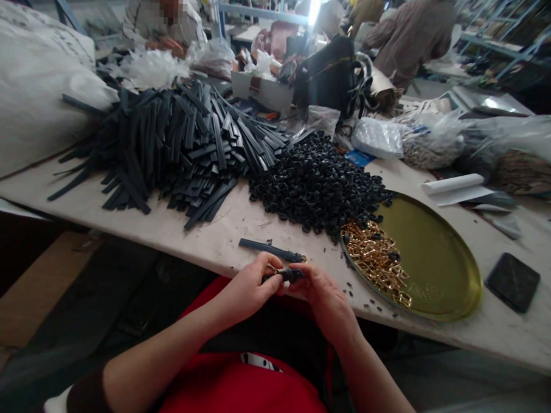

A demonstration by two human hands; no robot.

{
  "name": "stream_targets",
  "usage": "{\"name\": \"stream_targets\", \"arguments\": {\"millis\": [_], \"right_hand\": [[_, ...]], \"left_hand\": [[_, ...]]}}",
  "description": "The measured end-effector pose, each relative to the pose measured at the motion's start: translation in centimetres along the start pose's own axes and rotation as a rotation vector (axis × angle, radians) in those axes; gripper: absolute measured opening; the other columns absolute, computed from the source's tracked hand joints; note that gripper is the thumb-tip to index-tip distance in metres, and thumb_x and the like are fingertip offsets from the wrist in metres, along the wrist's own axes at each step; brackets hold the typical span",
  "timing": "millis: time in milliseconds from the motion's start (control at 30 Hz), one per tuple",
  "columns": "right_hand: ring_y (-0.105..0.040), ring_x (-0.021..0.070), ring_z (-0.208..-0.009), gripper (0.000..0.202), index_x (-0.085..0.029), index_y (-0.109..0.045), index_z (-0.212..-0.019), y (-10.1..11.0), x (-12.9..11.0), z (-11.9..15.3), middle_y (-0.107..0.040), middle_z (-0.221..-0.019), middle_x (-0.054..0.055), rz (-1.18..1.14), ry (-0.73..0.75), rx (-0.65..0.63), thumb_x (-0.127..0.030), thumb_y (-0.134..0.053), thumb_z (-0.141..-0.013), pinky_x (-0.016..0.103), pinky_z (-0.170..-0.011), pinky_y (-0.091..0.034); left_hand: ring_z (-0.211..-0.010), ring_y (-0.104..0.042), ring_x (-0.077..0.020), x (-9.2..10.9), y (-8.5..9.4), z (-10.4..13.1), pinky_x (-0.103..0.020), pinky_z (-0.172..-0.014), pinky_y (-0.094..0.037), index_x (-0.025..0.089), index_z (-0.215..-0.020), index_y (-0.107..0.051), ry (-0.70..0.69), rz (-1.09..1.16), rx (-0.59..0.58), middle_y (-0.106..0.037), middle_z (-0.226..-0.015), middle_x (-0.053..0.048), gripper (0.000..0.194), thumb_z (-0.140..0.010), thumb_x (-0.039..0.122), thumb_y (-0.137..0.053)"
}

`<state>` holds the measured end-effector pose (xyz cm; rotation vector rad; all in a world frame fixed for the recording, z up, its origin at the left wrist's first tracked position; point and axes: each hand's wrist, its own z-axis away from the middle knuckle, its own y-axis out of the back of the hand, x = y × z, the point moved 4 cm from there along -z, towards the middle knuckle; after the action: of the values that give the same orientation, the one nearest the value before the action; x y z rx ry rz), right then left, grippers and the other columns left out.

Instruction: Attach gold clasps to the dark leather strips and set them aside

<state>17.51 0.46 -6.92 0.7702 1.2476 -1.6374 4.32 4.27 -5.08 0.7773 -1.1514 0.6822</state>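
Note:
Both my left hand (257,281) and my right hand (323,295) are closed on a short dark strap (291,274) at the table's front edge. A bit of gold metal shows by the left fingertips; much of the strap is hidden by my fingers. Just beyond, another dark strap (272,249) lies flat with a gold end toward the right. A heap of small black loops (320,181) sits behind my hands. To the right, gold buckles (376,256) are piled on the left side of a round gold-coloured tray (442,256).
A large pile of dark strips (178,141) covers the left of the table (174,229). A big white sack (28,104) stands at far left. A black flat object (513,281) lies right of the tray. Plastic bags (433,143) and a black bag (327,75) are behind. Other people work farther back.

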Motion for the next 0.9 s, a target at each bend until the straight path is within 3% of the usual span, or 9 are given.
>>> {"name": "stream_targets", "arguments": {"millis": [100,233,367,500,667,800,900], "right_hand": [[-0.056,0.0123,-0.062,0.028,-0.019,-0.062,-0.084,0.1,0.5,-0.1,-0.061,-0.069,0.000,-0.124,-0.069,-0.047,-0.045,-0.056,-0.078,0.029,-0.066,-0.046],[-0.051,0.0091,-0.060,0.024,-0.020,-0.060,-0.091,0.2,1.1,-0.1,-0.059,-0.067,-0.002,-0.068,-0.120,-0.100,-0.038,-0.063,-0.075,0.022,-0.060,-0.040],[-0.052,0.0101,-0.067,0.030,-0.018,-0.060,-0.098,0.2,1.8,0.3,-0.061,-0.078,0.001,0.026,-0.207,-0.184,-0.037,-0.063,-0.075,0.022,-0.062,-0.040],[-0.052,0.0089,-0.062,0.031,-0.017,-0.062,-0.091,0.1,2.5,0.7,-0.060,-0.074,0.000,-0.091,-0.287,-0.182,-0.035,-0.070,-0.067,0.021,-0.058,-0.041],[-0.053,0.0076,-0.062,0.030,-0.017,-0.061,-0.088,-0.6,2.9,1.4,-0.061,-0.076,0.000,-0.217,-0.318,-0.199,-0.033,-0.072,-0.065,0.020,-0.059,-0.043],[-0.053,0.0077,-0.063,0.035,-0.015,-0.061,-0.090,-1.0,3.3,1.9,-0.061,-0.079,0.001,-0.230,-0.326,-0.240,-0.034,-0.072,-0.063,0.020,-0.059,-0.043],[-0.052,0.0077,-0.062,0.028,-0.016,-0.059,-0.084,-0.9,3.3,2.0,-0.059,-0.074,-0.001,-0.209,-0.283,-0.186,-0.031,-0.072,-0.063,0.019,-0.058,-0.042]], "left_hand": [[-0.068,-0.060,-0.0123,0.1,-0.4,0.0,-0.025,-0.064,-0.046,0.018,-0.091,-0.042,0.020,0.060,-0.050,-0.062,-0.072,0.000,0.011,-0.083,0.025,-0.045],[-0.071,-0.061,-0.0126,0.7,-0.7,0.3,-0.024,-0.066,-0.045,0.018,-0.091,-0.041,0.011,0.067,-0.087,-0.065,-0.075,-0.001,0.011,-0.083,0.025,-0.045],[-0.062,-0.059,-0.0124,0.5,-0.5,0.7,-0.022,-0.058,-0.042,0.019,-0.093,-0.043,0.066,-0.116,-0.040,-0.066,-0.072,0.000,0.017,-0.081,0.031,-0.048],[-0.056,-0.056,-0.0132,0.1,0.1,1.1,-0.022,-0.051,-0.037,0.019,-0.091,-0.049,0.105,-0.345,0.034,-0.064,-0.068,0.001,0.025,-0.075,0.037,-0.054],[-0.060,-0.056,-0.0149,0.0,0.0,2.0,-0.022,-0.051,-0.036,0.019,-0.082,-0.051,0.071,-0.399,0.069,-0.062,-0.067,0.001,0.032,-0.071,0.049,-0.057],[-0.056,-0.053,-0.0134,0.0,-0.2,2.5,-0.022,-0.049,-0.033,0.019,-0.079,-0.051,0.076,-0.413,0.074,-0.059,-0.063,0.003,0.030,-0.070,0.047,-0.058],[-0.058,-0.052,-0.0131,0.1,-0.2,2.8,-0.022,-0.051,-0.034,0.018,-0.078,-0.052,0.074,-0.379,0.091,-0.057,-0.064,0.003,0.031,-0.069,0.047,-0.060]]}}
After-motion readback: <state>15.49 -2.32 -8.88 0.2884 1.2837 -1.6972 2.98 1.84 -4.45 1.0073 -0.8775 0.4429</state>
